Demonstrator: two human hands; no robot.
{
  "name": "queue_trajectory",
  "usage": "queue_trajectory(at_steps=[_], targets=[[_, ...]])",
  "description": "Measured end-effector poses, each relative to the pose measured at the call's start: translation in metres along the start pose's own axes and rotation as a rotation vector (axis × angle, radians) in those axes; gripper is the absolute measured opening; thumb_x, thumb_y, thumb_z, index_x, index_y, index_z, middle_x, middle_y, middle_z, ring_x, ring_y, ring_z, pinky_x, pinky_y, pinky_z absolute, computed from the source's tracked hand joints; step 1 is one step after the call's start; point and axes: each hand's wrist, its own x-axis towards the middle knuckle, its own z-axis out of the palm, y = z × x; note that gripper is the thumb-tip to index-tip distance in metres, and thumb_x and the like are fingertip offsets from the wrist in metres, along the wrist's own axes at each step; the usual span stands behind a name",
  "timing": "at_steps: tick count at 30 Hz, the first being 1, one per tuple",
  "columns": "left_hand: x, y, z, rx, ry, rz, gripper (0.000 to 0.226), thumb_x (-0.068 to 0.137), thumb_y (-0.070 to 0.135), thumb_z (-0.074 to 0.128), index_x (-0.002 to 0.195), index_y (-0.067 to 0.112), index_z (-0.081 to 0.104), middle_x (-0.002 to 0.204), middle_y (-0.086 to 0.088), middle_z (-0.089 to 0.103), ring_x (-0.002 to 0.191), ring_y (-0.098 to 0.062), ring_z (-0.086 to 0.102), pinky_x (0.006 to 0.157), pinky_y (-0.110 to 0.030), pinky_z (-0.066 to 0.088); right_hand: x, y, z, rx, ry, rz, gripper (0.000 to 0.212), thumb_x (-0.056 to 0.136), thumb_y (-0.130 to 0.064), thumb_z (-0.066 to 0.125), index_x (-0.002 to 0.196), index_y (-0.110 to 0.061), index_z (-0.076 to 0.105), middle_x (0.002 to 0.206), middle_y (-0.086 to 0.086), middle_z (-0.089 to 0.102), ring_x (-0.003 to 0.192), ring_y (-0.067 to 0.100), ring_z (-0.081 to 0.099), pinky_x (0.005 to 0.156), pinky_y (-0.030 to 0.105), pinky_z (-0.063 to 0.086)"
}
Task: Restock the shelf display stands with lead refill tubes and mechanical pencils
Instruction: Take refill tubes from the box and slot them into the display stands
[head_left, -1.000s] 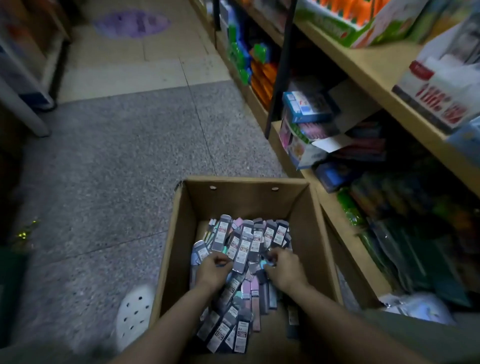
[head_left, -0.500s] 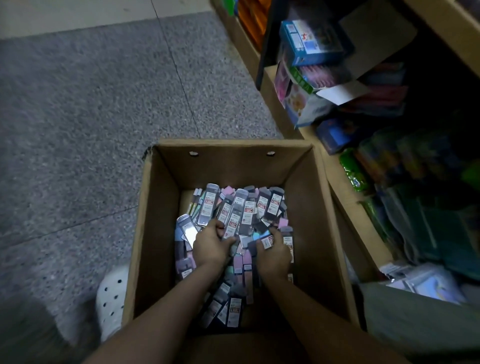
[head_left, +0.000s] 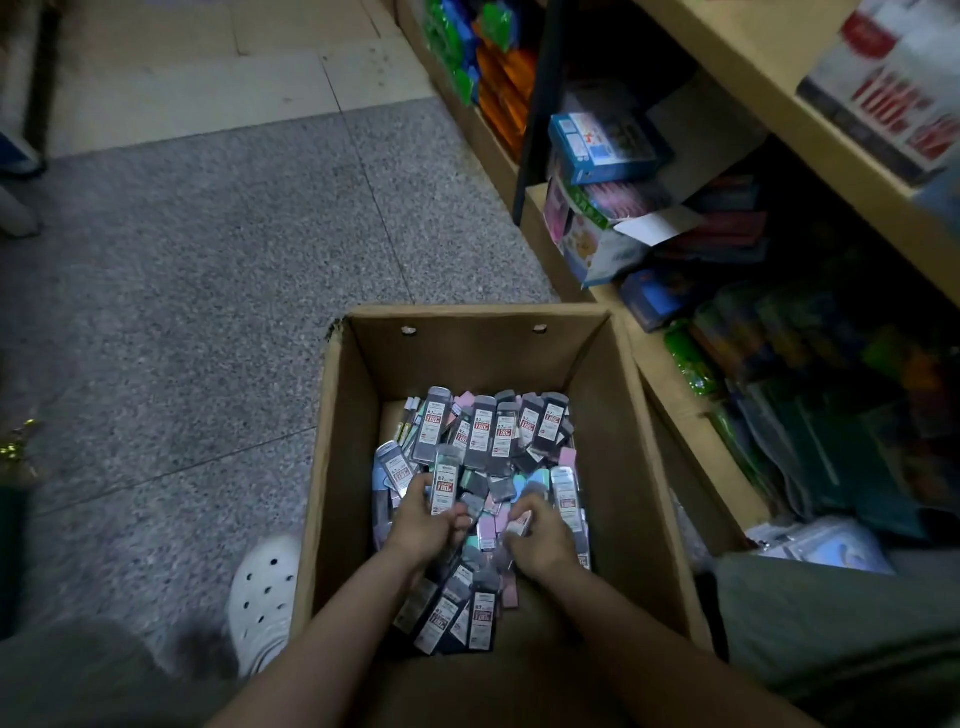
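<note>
You're looking into a plain brown box holding tubes in dark grey, pink, pale blue and mint, their white labels showing red print. At nine o'clock, speckled grey floor is giving way to beige tile at eleven. A white shoe with dark holes is sitting at seven. At one o'clock, green and orange packs are glowing beside a blue carton.
</note>
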Motion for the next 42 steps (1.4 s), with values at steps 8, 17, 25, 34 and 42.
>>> queue_trajectory(at_steps=[8,17,25,34,42], targets=[[-0.031,0.012,0.003,0.006,-0.177,0.002,0.045,0.097,0.032,0.054,0.131,0.008,0.038,0.086,-0.008,0.057,0.074,-0.016,0.055,0.064,-0.024,0.053,-0.018,-0.014,-0.020,0.425,-0.128,-0.068,0.062,0.080,0.003,0.074,0.115,-0.030,0.034,0.084,0.015,0.063,0.065,0.023,0.061,0.054,0.027,0.054],[-0.032,0.022,0.012,-0.094,-0.221,0.047,0.035,0.092,0.005,0.061,0.125,0.015,0.054,0.108,-0.010,0.072,0.101,-0.028,0.069,0.090,-0.046,0.055,-0.022,-0.023,-0.022,0.263,-0.196,-0.212,0.075,0.065,-0.004,0.087,0.122,-0.025,0.043,0.091,0.005,0.062,0.070,0.005,0.068,0.060,0.019,0.054],[-0.002,0.010,0.011,-0.127,-0.026,-0.035,0.045,0.093,0.012,0.061,0.135,0.015,0.043,0.124,-0.011,0.063,0.106,-0.030,0.065,0.089,-0.049,0.055,0.013,0.007,-0.023,-0.271,0.132,-0.073,0.050,0.085,-0.025,0.073,0.129,-0.013,0.053,0.128,0.006,0.053,0.117,0.020,0.052,0.097,0.029,0.042],[0.017,0.007,0.010,-0.086,0.069,-0.053,0.049,0.093,0.013,0.062,0.138,0.013,0.043,0.134,-0.013,0.057,0.116,-0.032,0.059,0.098,-0.053,0.049,0.043,0.004,-0.011,-0.363,0.152,-0.095,0.061,0.081,-0.031,0.078,0.132,-0.017,0.048,0.129,0.008,0.056,0.116,0.028,0.056,0.095,0.037,0.047],[0.002,0.011,0.015,-0.027,0.031,-0.037,0.047,0.093,0.013,0.063,0.136,0.013,0.043,0.131,-0.015,0.058,0.113,-0.032,0.060,0.094,-0.049,0.052,0.039,0.008,-0.015,-0.268,0.127,-0.110,0.048,0.086,-0.012,0.071,0.130,-0.020,0.054,0.104,0.006,0.066,0.094,0.020,0.063,0.079,0.027,0.050]])
